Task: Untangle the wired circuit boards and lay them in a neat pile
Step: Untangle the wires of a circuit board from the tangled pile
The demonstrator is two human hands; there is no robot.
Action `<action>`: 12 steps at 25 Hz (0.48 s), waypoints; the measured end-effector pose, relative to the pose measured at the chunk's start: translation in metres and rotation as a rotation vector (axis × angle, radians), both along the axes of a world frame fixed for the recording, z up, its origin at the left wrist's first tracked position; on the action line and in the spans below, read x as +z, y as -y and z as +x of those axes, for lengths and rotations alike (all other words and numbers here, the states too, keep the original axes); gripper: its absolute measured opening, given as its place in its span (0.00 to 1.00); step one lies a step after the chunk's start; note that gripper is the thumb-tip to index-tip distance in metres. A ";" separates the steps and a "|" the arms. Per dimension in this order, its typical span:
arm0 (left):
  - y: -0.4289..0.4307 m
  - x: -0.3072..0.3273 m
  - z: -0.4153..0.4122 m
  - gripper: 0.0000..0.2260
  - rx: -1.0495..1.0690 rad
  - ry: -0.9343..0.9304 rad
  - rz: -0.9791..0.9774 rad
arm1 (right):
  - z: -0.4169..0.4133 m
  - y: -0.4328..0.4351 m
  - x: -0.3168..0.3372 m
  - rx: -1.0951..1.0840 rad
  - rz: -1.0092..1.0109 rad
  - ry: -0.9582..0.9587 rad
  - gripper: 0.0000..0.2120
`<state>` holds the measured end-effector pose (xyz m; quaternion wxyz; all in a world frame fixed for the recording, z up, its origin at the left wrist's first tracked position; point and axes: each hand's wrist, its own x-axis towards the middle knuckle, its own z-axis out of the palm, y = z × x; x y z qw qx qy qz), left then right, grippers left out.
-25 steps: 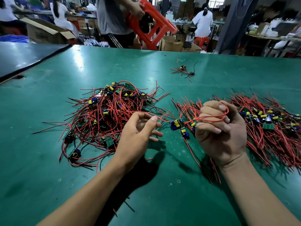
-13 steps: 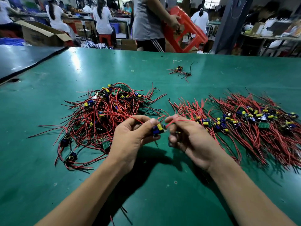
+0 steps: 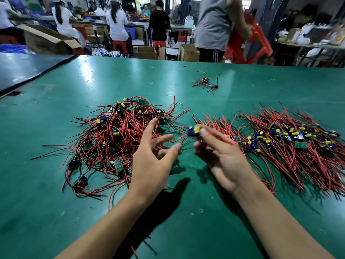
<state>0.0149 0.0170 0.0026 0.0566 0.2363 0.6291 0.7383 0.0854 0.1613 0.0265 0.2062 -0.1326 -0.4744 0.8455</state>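
A tangled heap of small circuit boards with red and black wires (image 3: pixel 119 139) lies on the green table at the left. To the right, a combed-out pile of the same boards (image 3: pixel 291 144) lies with its wires running in one direction. My left hand (image 3: pixel 153 159) hovers with spread fingers at the right edge of the tangle and holds nothing. My right hand (image 3: pixel 222 157) pinches one wired board (image 3: pixel 194 130), blue with a yellow capacitor, between the two piles; its red wires trail toward the neat pile. The board is motion-blurred.
A lone wired board (image 3: pixel 205 83) lies farther back on the table (image 3: pixel 56 212). A person carrying a red plastic stool (image 3: pixel 250 42) stands at the table's far edge. Other workers and cardboard boxes are behind. A darker table (image 3: pixel 28 68) adjoins at the left.
My left hand has let go of the board and opened its fingers. My right hand now holds the board alone and has lifted it toward the right pile. The person with the stool moved right.
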 end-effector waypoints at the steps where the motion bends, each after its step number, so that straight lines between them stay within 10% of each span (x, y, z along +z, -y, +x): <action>1: 0.000 0.000 0.003 0.29 0.002 -0.059 -0.045 | 0.001 -0.007 0.003 -0.028 -0.145 -0.042 0.11; 7: 0.001 0.000 0.007 0.12 0.045 -0.228 -0.151 | 0.010 -0.029 0.011 0.050 -0.524 -0.173 0.07; 12: 0.000 0.008 0.008 0.08 -0.104 0.022 -0.054 | 0.011 -0.010 0.003 0.287 0.215 0.177 0.07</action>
